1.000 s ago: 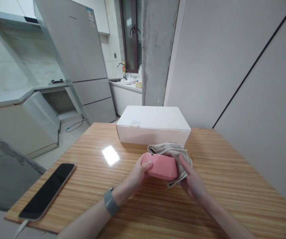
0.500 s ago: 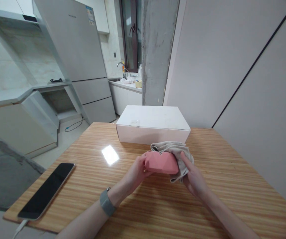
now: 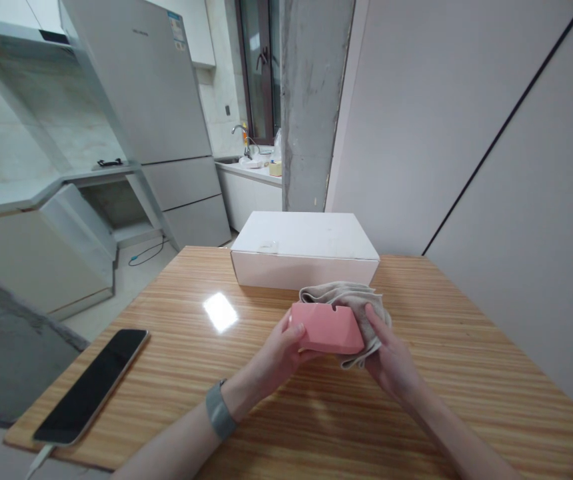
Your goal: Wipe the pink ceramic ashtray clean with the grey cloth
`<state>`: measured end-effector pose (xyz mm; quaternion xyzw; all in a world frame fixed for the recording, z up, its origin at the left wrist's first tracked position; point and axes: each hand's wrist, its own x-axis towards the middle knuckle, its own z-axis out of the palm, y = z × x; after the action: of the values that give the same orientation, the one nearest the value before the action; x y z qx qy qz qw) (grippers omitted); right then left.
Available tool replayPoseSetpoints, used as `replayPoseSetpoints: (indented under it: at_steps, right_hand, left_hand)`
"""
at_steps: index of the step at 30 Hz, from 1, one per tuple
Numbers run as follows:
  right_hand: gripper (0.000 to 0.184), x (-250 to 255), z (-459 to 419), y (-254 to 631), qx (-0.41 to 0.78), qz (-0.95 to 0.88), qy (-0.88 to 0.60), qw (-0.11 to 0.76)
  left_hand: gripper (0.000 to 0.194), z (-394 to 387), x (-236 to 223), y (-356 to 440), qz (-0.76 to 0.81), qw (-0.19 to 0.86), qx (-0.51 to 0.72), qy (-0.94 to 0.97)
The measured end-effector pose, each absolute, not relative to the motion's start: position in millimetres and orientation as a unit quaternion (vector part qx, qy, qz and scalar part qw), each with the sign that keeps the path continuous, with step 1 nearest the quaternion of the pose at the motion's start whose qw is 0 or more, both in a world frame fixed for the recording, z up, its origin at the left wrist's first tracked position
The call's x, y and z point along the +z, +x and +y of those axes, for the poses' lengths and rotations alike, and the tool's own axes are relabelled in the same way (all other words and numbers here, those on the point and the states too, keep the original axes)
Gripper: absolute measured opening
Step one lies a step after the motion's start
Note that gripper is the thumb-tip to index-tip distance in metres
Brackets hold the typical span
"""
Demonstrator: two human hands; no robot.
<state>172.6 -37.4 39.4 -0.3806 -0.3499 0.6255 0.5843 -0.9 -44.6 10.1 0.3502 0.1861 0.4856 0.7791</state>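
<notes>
A pink, faceted ashtray (image 3: 327, 329) with a small notch in its upper edge is held up over the table, tilted so its outer side faces me. My left hand (image 3: 286, 347) grips its left end, thumb on the near face. Behind and to the right of it, a folded grey-beige cloth (image 3: 351, 293) presses against the ashtray. My right hand (image 3: 391, 353) is closed on the cloth at the ashtray's right end, with the thumb on top. The ashtray's inside is out of sight.
A closed white box (image 3: 306, 253) stands behind my hands on the wood-grain table (image 3: 176, 373). At the left edge lies a phone (image 3: 92, 387) with a white cable (image 3: 40, 459) plugged in. A pale wall (image 3: 466, 133) runs along the right; a fridge (image 3: 141, 87) stands beyond.
The ashtray has turned slightly in my hands, its notch shifting right. My left thumb now lies across its near face. The cloth stays in my right hand against it.
</notes>
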Motion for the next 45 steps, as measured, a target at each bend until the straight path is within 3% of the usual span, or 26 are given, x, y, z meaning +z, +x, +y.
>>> replayPoseSetpoints:
  at_steps: [7,19,21,26,32,41,45]
  right_hand:
    - [0.036,34,-36,167,0.615,-0.344,-0.388,0.594]
    - [0.045,11,-38,169,0.589,-0.368,-0.433,0.575]
    - [0.044,11,-36,170,0.596,-0.364,-0.434,0.568]
    - [0.040,25,-29,171,0.588,-0.322,-0.431,0.603]
    - [0.029,38,-26,177,0.597,-0.277,-0.425,0.622]
    - [0.038,36,-38,170,0.618,-0.322,-0.406,0.592]
    - [0.036,29,-39,169,0.598,-0.346,-0.421,0.588]
  left_hand:
    - [0.070,-44,15,3,0.258,0.698,0.563,0.360]
    - [0.075,-41,6,6,0.368,0.590,0.587,0.416]
    - [0.077,-40,5,8,0.350,0.608,0.587,0.404]
    - [0.055,-34,5,5,0.268,0.725,0.553,0.310]
    - [0.042,-35,11,-1,0.252,0.722,0.521,0.379]
    - [0.064,-44,10,2,0.185,0.762,0.498,0.370]
    - [0.066,-45,13,4,0.218,0.722,0.535,0.380]
